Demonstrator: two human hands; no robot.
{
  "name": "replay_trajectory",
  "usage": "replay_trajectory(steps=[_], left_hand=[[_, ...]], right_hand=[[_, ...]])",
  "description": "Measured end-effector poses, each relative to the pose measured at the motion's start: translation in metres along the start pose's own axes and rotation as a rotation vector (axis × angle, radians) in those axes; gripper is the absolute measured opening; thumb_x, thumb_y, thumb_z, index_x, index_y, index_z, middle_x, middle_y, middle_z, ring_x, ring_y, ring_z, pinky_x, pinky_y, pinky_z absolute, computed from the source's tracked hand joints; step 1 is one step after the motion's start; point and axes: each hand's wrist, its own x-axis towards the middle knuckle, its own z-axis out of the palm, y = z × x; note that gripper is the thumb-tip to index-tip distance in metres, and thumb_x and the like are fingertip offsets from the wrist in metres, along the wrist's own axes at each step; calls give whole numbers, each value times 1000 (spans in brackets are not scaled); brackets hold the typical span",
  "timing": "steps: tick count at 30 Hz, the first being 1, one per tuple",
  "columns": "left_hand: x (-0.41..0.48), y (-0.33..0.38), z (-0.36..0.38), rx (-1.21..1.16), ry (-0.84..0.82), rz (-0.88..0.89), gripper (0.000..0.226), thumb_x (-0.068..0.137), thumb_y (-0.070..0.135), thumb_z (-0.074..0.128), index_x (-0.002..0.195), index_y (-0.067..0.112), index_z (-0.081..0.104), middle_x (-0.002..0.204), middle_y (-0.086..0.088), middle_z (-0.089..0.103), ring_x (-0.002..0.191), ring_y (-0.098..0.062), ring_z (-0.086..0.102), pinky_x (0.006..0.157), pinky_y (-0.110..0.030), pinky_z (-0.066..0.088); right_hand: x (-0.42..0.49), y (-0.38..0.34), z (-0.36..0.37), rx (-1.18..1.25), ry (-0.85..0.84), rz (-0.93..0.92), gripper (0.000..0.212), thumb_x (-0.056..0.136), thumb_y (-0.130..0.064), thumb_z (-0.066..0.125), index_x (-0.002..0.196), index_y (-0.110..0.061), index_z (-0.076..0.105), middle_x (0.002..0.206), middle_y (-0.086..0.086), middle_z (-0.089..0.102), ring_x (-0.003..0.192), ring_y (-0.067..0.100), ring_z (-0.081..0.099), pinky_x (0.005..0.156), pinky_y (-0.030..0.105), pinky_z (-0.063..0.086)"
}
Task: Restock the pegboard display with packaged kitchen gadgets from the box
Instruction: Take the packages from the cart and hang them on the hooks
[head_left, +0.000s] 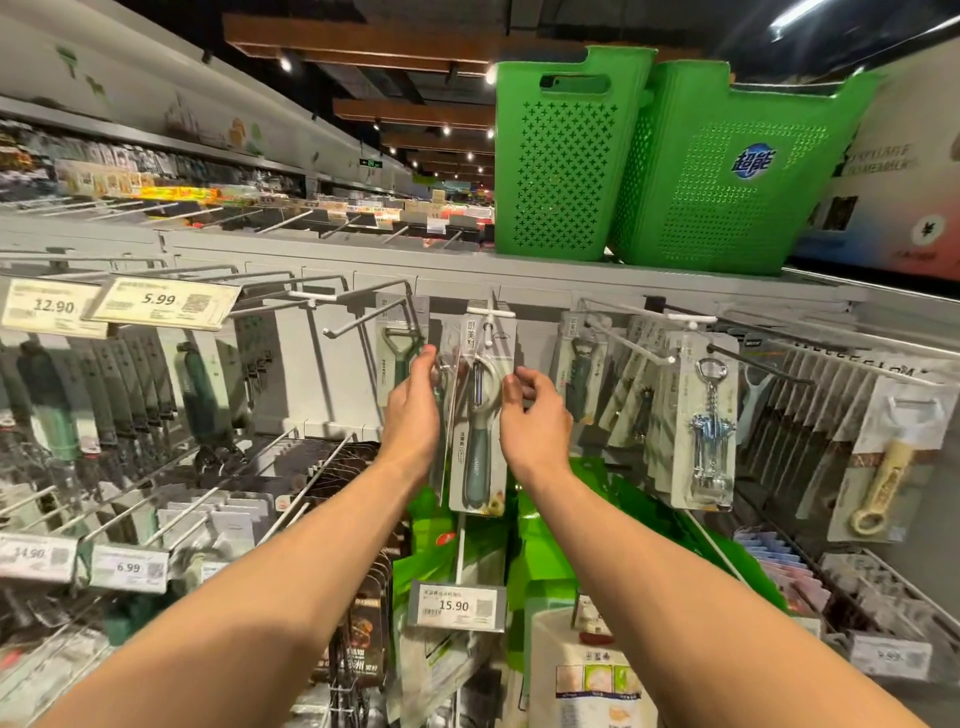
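A carded peeler package with a grey-green handle hangs in front of the pegboard, its top hole at the tip of a white peg hook. My left hand pinches the package's left edge with its fingertips. My right hand holds the right edge, fingers curled against the card. Behind it, another peeler pack hangs on the neighbouring hook. The box is not in view.
Corkscrew packs and bottle openers hang to the right, knife packs to the left. Two green baskets stand on the top shelf. A 15.90 price tag juts out below the hands, an empty hook above left.
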Motion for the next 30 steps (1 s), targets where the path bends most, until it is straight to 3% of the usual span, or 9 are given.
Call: replay_trajectory(steps=[5, 9, 11, 15, 18, 22, 25, 27, 30], left_hand=[[44, -16, 6, 26, 10, -103, 106, 59, 111, 34, 123, 36, 73, 124, -8, 74, 126, -47, 62, 112, -71, 41], [52, -3, 9, 5, -42, -80, 69, 97, 77, 35, 107, 26, 80, 81, 0, 78, 95, -33, 72, 108, -55, 47], [66, -7, 11, 17, -41, -55, 66, 103, 69, 33, 107, 21, 78, 85, -7, 79, 85, -23, 71, 103, -44, 51], [85, -18, 16, 20, -53, -28, 60, 99, 74, 37, 121, 31, 73, 116, 3, 77, 114, -17, 68, 109, -44, 47], [86, -20, 17, -18, -54, -15, 69, 90, 82, 43, 136, 36, 67, 137, 11, 68, 130, -14, 58, 120, -44, 36], [76, -19, 11, -52, -31, -4, 36, 107, 59, 44, 129, 37, 62, 118, 23, 64, 110, 1, 55, 101, -22, 35], [53, -16, 4, -76, -28, -21, 42, 103, 64, 51, 122, 31, 70, 116, 14, 74, 116, -9, 64, 110, -33, 44], [34, -14, 0, -110, -5, -10, 41, 102, 60, 55, 107, 24, 73, 100, 6, 78, 102, -15, 70, 102, -40, 52], [3, -6, -5, -107, 54, 50, 41, 104, 52, 58, 97, 14, 71, 92, -1, 76, 93, -18, 70, 97, -41, 52]], right_hand=[[35, 10, 21, 156, 19, 159, 16, 104, -18, 57, 118, -20, 63, 106, -1, 67, 85, 8, 62, 69, 12, 43], [57, 14, 26, 306, 43, 295, 22, 103, -10, 54, 89, -17, 69, 84, 1, 65, 73, 13, 61, 65, 23, 46], [65, 16, 33, 347, 39, 330, 21, 102, -11, 55, 90, -19, 70, 84, -1, 65, 77, 14, 62, 70, 26, 46], [78, 29, 42, -10, 2, 134, 24, 103, -21, 56, 124, -13, 64, 92, -11, 58, 96, 16, 58, 89, 29, 47], [73, 24, 42, -54, 64, 131, 28, 101, -23, 59, 128, -18, 61, 109, -6, 62, 102, 16, 62, 91, 33, 52], [51, 16, 39, -149, 189, 70, 12, 98, -26, 59, 102, -37, 57, 109, -7, 63, 98, 15, 61, 86, 36, 53], [19, 5, 27, -67, 76, -39, 19, 103, -45, 51, 93, -32, 59, 85, -4, 67, 77, 17, 64, 73, 40, 56], [-5, -6, 18, -118, -17, -122, 37, 105, -54, 43, 103, -25, 65, 90, -3, 71, 81, 15, 65, 75, 36, 53], [-35, -15, 9, -135, -71, -217, 27, 105, -49, 46, 100, -28, 62, 84, -8, 70, 76, 9, 66, 73, 35, 54]])
